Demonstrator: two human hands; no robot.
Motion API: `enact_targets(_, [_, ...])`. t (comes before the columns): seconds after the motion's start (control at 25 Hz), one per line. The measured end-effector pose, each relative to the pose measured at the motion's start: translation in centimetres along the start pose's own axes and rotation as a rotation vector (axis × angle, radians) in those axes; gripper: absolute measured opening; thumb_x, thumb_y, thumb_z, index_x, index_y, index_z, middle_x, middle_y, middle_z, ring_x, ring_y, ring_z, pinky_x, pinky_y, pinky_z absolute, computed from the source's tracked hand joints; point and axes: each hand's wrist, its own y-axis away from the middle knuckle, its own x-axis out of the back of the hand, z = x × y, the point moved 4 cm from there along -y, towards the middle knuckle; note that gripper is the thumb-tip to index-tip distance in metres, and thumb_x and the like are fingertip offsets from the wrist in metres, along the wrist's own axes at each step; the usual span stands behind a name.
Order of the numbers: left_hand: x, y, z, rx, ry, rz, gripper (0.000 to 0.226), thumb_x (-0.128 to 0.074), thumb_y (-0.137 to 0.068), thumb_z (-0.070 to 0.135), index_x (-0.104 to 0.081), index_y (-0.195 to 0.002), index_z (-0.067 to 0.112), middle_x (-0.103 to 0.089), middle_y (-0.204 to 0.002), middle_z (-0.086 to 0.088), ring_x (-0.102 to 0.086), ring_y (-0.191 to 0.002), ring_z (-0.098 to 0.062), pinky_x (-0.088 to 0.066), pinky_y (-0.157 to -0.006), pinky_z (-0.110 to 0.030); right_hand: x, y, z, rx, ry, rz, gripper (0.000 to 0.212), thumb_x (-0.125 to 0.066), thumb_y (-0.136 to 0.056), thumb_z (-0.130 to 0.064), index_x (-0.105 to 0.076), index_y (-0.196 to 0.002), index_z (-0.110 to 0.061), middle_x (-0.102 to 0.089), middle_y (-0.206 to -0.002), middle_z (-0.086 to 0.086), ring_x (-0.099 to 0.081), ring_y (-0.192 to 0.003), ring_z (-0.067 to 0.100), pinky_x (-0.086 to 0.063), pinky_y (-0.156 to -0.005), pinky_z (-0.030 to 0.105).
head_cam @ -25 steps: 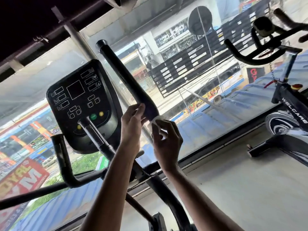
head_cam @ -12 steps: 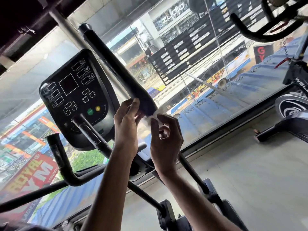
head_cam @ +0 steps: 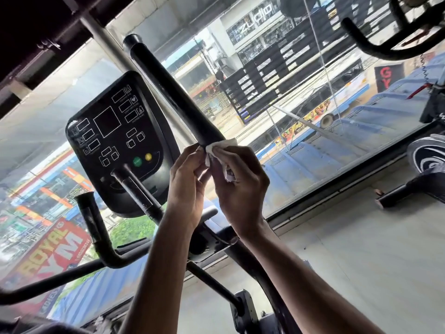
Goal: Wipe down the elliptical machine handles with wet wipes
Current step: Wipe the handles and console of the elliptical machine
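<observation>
Wrapping the wet wipe around the foot of the elliptical's long handle

Both hands meet at the lower end of the long handle (head_cam: 173,90), just right of the console (head_cam: 115,141). The right hand (head_cam: 240,186) holds the white wet wipe (head_cam: 220,143) against the grip, fingers (head_cam: 231,153) curled round it with a bunched tail showing in the palm. The left hand (head_cam: 190,174) pinches the wipe's near edge, fingertips together. The wipe touches only the bottom of the grip, and the whole black length above it, up to the capped tip, looks not yet wiped. The step in hand seems to be setting the wipe around the bar. Next, I judge, the wipe needs a firm closed grip and a slide up the bar to the tip. The short bent handle (head_cam: 91,225) at lower left is untouched.
</observation>
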Motion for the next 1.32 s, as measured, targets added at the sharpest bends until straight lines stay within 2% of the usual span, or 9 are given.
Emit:
enact_targets(0.12, [0.0,0.2,0.1,0.009,0.003,0.011,0.021,-0.051,-0.102,0.008,-0.068,-0.091,0.016,-0.072,-0.08,0.002,-0.068,-0.078,-0.009,-0.055,-0.08,-0.024,0.3,1.1,0.9,0.017,0.052,0.002,0.005,-0.079,-0.09,0.001,-0.077,-0.094,0.004,-0.073,-0.096,0.009,-0.07,-0.086,0.021,-0.059,-0.077,0.032])
enact_targets(0.28, [-0.4,0.5,-0.1,-0.041,-0.015,0.034,0.02,-0.057,-0.102,0.016,-0.071,-0.089,0.022,-0.072,-0.087,0.003,-0.067,-0.09,-0.013,-0.056,-0.093,-0.03,1.4,6.0,4.0,-0.299,0.097,0.017,0.005,-0.074,-0.093,0.0,-0.07,-0.096,-0.001,-0.068,-0.092,0.002,-0.067,-0.079,0.018,-0.059,-0.069,0.042])
enact_targets(0.44, [-0.8,0.6,-0.1,-0.138,-0.136,0.008,0.003,-0.069,-0.088,0.028,-0.069,-0.085,0.028,-0.068,-0.093,0.001,-0.064,-0.102,-0.02,-0.052,-0.103,-0.039,1.0,5.0,3.1,-0.403,-0.01,0.088,0.014,-0.07,-0.096,-0.019,-0.07,-0.097,-0.005,-0.07,-0.09,0.0,-0.069,-0.083,0.014,-0.058,-0.074,0.031])
enact_targets(0.64, [-1.4,1.2,-0.7,-0.163,-0.224,0.049,0.019,-0.071,-0.085,0.038,-0.061,-0.095,0.024,-0.065,-0.096,0.002,-0.065,-0.099,-0.011,-0.053,-0.1,-0.046,0.1,7.0,5.8,-0.75,-0.076,0.078,0.021,-0.064,-0.092,-0.031,-0.074,-0.096,-0.012,-0.077,-0.089,-0.002,-0.074,-0.083,0.012,-0.062,-0.079,0.04])
enact_targets(0.72, [-1.3,1.0,-0.8,-0.193,-0.214,0.037,0.025,-0.073,-0.084,0.038,-0.061,-0.099,0.021,-0.064,-0.094,0.003,-0.064,-0.097,-0.011,-0.05,-0.106,-0.041,0.4,6.7,5.8,-0.744,-0.132,0.102,0.022,-0.066,-0.094,-0.029,-0.075,-0.101,-0.011,-0.078,-0.092,0.001,-0.076,-0.086,0.013,-0.063,-0.081,0.034])
enact_targets(0.92, [-1.6,0.9,-1.4,-0.258,-0.218,0.075,0.015,-0.069,-0.088,0.028,-0.061,-0.099,0.023,-0.068,-0.086,0.018,-0.063,-0.09,-0.002,-0.046,-0.096,-0.034,0.4,7.1,7.6,-0.923,-0.12,0.08,0.016,-0.071,-0.097,-0.022,-0.082,-0.107,-0.016,-0.08,-0.096,-0.008,-0.075,-0.091,0.006,-0.061,-0.088,0.033])
enact_targets(1.08, [-1.9,1.0,-1.9,-0.283,-0.198,0.126,0.013,-0.067,-0.089,0.021,-0.061,-0.101,0.02,-0.071,-0.087,0.018,-0.066,-0.09,-0.002,-0.046,-0.096,-0.032,0.4,6.5,6.6,-0.822,-0.091,0.148,0.017,-0.071,-0.097,-0.014,-0.081,-0.11,-0.011,-0.076,-0.102,-0.003,-0.074,-0.093,0.009,-0.058,-0.084,0.02])
enact_targets(1.24, [-2.3,1.1,-2.1,-0.338,-0.221,0.186,0.005,-0.064,-0.091,0.021,-0.064,-0.092,0.026,-0.069,-0.084,0.018,-0.064,-0.088,-0.003,-0.047,-0.093,-0.033,-0.6,7.5,9.2,-1.072,-0.091,0.093,0.017,-0.069,-0.099,-0.019,-0.08,-0.11,-0.021,-0.073,-0.103,-0.01,-0.07,-0.1,0.009,-0.057,-0.091,0.027])
enact_targets(1.32, [-2.5,1.3,-2.3,-0.352,-0.209,0.208,0.007,-0.063,-0.092,0.021,-0.065,-0.09,0.028,-0.069,-0.084,0.018,-0.064,-0.087,-0.001,-0.049,-0.087,-0.028,-0.4,7.5,8.6,-1.081,-0.127,0.135,0.014,-0.07,-0.098,-0.015,-0.08,-0.105,-0.022,-0.073,-0.103,-0.007,-0.071,-0.099,0.011,-0.056,-0.088,0.024])
